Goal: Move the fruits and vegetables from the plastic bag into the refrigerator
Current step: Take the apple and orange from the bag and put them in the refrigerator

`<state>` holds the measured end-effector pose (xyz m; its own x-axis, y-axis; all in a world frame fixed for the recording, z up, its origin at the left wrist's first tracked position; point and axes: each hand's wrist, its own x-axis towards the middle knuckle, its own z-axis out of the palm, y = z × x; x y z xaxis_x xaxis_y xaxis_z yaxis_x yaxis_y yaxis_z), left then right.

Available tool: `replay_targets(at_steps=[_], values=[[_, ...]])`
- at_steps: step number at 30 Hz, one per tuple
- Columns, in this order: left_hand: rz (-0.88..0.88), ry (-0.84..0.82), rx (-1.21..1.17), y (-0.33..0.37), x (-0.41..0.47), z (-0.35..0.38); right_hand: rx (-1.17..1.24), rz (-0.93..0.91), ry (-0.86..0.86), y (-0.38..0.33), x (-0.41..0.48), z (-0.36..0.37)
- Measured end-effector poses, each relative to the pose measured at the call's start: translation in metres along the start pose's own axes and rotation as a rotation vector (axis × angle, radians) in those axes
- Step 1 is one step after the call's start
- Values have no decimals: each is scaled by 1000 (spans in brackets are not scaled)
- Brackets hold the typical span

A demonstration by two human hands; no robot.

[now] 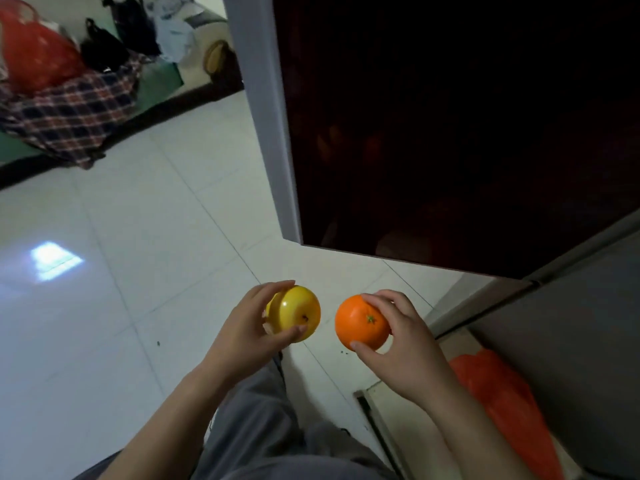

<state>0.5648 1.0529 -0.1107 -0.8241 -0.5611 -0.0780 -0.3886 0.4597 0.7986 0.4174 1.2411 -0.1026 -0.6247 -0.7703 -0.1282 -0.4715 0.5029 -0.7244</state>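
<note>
My left hand [247, 327] grips a yellow apple [301, 311], fingers and thumb curled round it, its stem pit facing right. My right hand [398, 337] holds an orange [360, 322] with a green stem stub, thumb below and fingers on top. Both fruits hang side by side, a small gap apart, above the tiled floor. The refrigerator [450, 133] fills the upper right with a dark glossy door and a grey side edge. An orange plastic bag [502, 403] lies at the lower right, beside the refrigerator's grey lower part.
White glossy floor tiles [121, 271] spread to the left. A bench at the far left carries a plaid cloth [69, 116], a red bag [34, 53] and dark bags [104, 46]. My grey trousers [263, 427] show below my arms.
</note>
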Motion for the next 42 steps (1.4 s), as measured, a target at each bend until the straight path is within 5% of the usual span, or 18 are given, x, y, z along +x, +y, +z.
replay_targets(at_steps=[15, 24, 30, 42], values=[[-75, 110, -70, -94, 68, -103, -92, -96, -177, -92, 123, 85], [-121, 86, -84, -219, 214, -267, -82, -71, -156, -200, 325, 194], [-29, 3, -32, -233, 337, -371, -48, -28, -70, -276, 438, 201], [242, -349, -18, -170, 559, -316, -19, 285, 258, -202, 565, 124]])
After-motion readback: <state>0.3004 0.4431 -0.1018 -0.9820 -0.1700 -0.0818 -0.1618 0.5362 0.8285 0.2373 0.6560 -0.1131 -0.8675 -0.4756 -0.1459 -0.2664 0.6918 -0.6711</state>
